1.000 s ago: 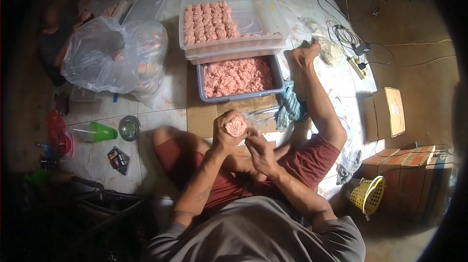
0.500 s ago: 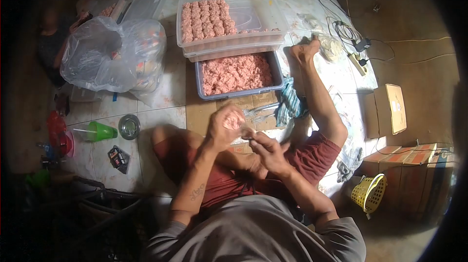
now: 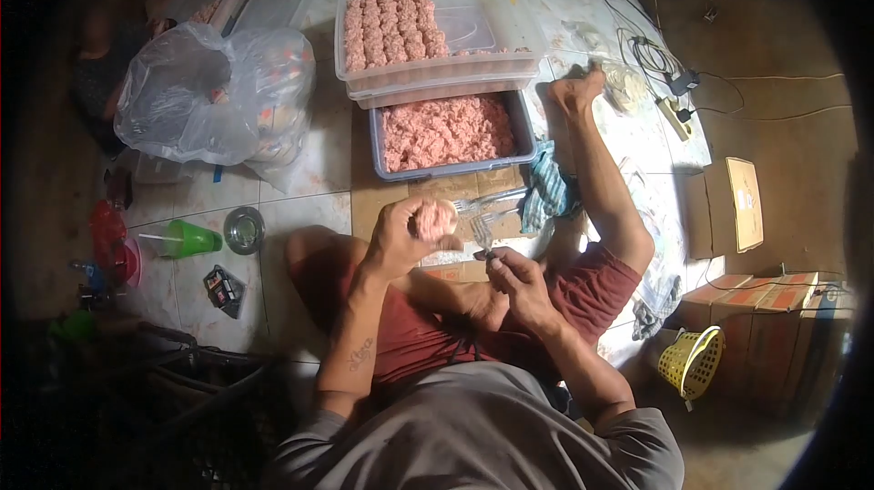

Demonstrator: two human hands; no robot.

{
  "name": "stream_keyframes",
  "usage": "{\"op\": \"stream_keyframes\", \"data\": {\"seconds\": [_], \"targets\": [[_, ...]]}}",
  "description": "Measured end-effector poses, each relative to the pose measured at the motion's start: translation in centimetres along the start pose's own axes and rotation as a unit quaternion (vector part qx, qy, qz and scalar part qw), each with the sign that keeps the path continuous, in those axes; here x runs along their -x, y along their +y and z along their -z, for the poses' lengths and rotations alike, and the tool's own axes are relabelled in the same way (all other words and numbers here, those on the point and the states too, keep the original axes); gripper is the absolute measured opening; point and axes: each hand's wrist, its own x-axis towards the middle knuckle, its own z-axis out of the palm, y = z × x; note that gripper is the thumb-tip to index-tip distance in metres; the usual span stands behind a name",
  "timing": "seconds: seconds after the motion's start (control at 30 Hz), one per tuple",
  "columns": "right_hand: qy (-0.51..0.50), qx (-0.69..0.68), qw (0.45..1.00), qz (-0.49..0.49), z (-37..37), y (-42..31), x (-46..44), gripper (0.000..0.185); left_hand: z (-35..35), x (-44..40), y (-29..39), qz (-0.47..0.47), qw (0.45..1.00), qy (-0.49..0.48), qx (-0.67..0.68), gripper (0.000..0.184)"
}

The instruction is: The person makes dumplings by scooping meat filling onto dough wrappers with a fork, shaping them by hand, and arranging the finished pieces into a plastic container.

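Observation:
My left hand [image 3: 398, 239] is closed around a dumpling [image 3: 433, 219], a pale wrapper with pink minced filling inside. Its thumb sticks out to the right. My right hand [image 3: 519, 280] grips a fork [image 3: 483, 233] by the handle, tines pointing up and a little apart from the dumpling. Beyond both hands stands a blue-grey tub [image 3: 455, 170] holding pink minced filling [image 3: 446, 133]. Above it, a clear plastic box [image 3: 537, 44] carries rows of pink pieces [image 3: 390, 30] on its left side. More forks [image 3: 492, 200] lie on the cardboard just past my hands.
A blue checked cloth [image 3: 546, 185] lies right of the tub. Left are a large plastic bag [image 3: 173, 98], a green cup [image 3: 193, 239] and a glass ashtray [image 3: 244, 230]. Cables with a power strip [image 3: 675, 118], cartons [image 3: 756, 308] and a yellow basket [image 3: 689, 362] are at right. Another person sits far left.
My hands have drawn apart. The right hand and its fork have moved away to the right, and the left hand has turned so the dumpling's filling shows.

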Motion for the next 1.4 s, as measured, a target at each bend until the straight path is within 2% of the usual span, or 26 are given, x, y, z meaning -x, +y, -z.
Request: {"op": "stream_keyframes", "data": {"seconds": [0.07, 0.13, 0.27, 0.3, 0.33, 0.37, 0.4, 0.43, 0.47, 0.5, 0.53, 0.57, 0.6, 0.63, 0.7, 0.8, 0.93, 1.07, 1.13, 1.17, 1.2, 1.27, 1.3, 1.33, 1.37, 1.4], "targets": [[-0.022, 0.006, 1.000, 0.013, 0.2, 0.4, 0.0, 0.025, 0.0, 0.5, -0.8, 0.036, 0.997, -0.026, 0.063, 0.044], [-0.038, -0.007, 0.999, 0.003, -0.3, 0.1, 0.0, 0.022, -0.3, 0.3, 0.0, 0.007, 0.993, 0.051, 0.102, 0.047], [-0.050, 0.009, 0.998, 0.034, -1.1, 1.5, -0.9, 0.017, -0.2, 0.4, -0.7, 0.029, 0.997, 0.003, 0.070, 0.050], [-0.019, 0.137, 0.980, 0.143, -1.7, 1.9, -1.4, 0.013, -0.8, 0.5, -0.9, 0.039, 0.996, 0.004, 0.085, 0.046], [0.013, 0.260, 0.934, 0.246, -2.5, 2.4, -1.8, 0.010, -1.7, 0.6, -1.3, 0.040, 0.995, 0.003, 0.086, 0.046], [0.057, 0.234, 0.931, 0.274, -3.5, 3.0, -2.2, 0.010, -2.8, 0.7, -1.6, 0.048, 0.998, 0.042, -0.016, 0.045], [0.056, 0.235, 0.931, 0.275, -3.5, 2.4, -2.3, 0.010, -3.6, 0.4, -1.6, 0.052, 0.988, 0.082, -0.118, 0.044], [0.067, 0.293, 0.917, 0.262, -3.5, 1.4, -2.6, 0.013, -3.9, -0.1, -1.7, 0.078, 0.973, 0.138, -0.168, 0.047], [0.078, 0.349, 0.901, 0.246, -3.4, 0.8, -2.8, 0.016, -3.4, -0.1, -1.7, 0.079, 0.972, 0.140, -0.169, 0.047], [0.052, 0.367, 0.907, 0.198, -1.9, 0.5, -2.5, 0.019, -2.6, 0.1, -1.5, 0.038, 0.984, 0.134, -0.111, 0.051], [0.089, 0.321, 0.922, 0.198, -1.8, -0.3, -2.0, 0.020, -1.7, 0.3, -1.5, -0.004, 0.991, 0.127, -0.051, 0.055], [0.089, 0.320, 0.935, 0.127, -1.5, -2.9, -0.9, 0.021, -0.1, 1.1, -2.0, 0.028, 0.998, 0.063, -0.003, 0.056], [0.088, 0.319, 0.942, 0.055, -1.3, -5.3, 0.0, 0.022, 0.3, 0.9, -2.0, 0.028, 0.997, 0.065, -0.002, 0.056], [0.086, 0.320, 0.942, 0.050, -1.4, -6.3, 0.4, 0.022, 0.5, 0.8, -1.8, 0.029, 0.997, 0.069, -0.025, 0.054], [0.035, 0.373, 0.915, 0.150, -1.4, -7.7, 0.5, 0.022, 0.8, 0.8, -2.0, 0.050, 0.995, 0.031, -0.080, 0.041], [-0.003, 0.429, 0.884, 0.186, -1.7, -8.7, 0.1, 0.026, -0.4, 0.4, -2.1, 0.061, 0.990, 0.007, -0.130, 0.028], [-0.022, 0.461, 0.856, 0.231, -1.8, -7.8, -1.0, 0.031, -1.4, 0.3, -2.4, 0.027, 0.972, 0.000, -0.233, 0.030], [0.014, 0.425, 0.855, 0.296, -2.2, -6.3, -2.4, 0.028, -1.1, 0.3, -3.9, 0.046, 0.971, 0.010, -0.235, 0.031], [0.087, 0.304, 0.912, 0.263, -2.2, -6.1, -3.2, 0.020, 0.2, 1.0, -3.2, 0.102, 0.989, -0.047, -0.100, 0.036], [0.102, 0.210, 0.945, 0.228, -2.7, -6.7, -3.8, 0.010, 1.0, 1.7, -4.7, 0.057, 0.994, -0.084, -0.051, 0.049], [0.091, 0.181, 0.967, 0.154, -2.4, -7.6, -4.6, 0.012, 1.0, 2.1, -4.2, 0.054, 0.993, -0.088, -0.050, 0.049], [0.042, 0.044, 0.995, 0.078, -0.6, -5.4, -8.2, 0.017, 0.7, 3.2, -3.1, 0.122, 0.957, -0.094, 0.246, 0.063], [0.047, 0.045, 0.995, 0.078, 0.6, -2.7, -9.1, 0.017, 0.6, 3.4, -3.1, 0.099, 0.929, -0.097, 0.343, 0.069], [0.079, 0.062, 0.995, -0.015, 2.1, 0.2, -10.2, 0.020, -0.2, 3.1, -2.0, 0.126, 0.934, -0.056, 0.330, 0.060], [0.110, 0.076, 0.986, -0.104, 3.0, 1.7, -11.0, 0.023, -0.2, 3.3, -2.8, 0.114, 0.956, -0.070, 0.260, 0.057], [0.084, 0.087, 0.990, -0.073, 3.6, 2.3, -10.1, 0.028, 0.0, 3.4, -3.9, 0.099, 0.974, -0.085, 0.186, 0.054]]}}
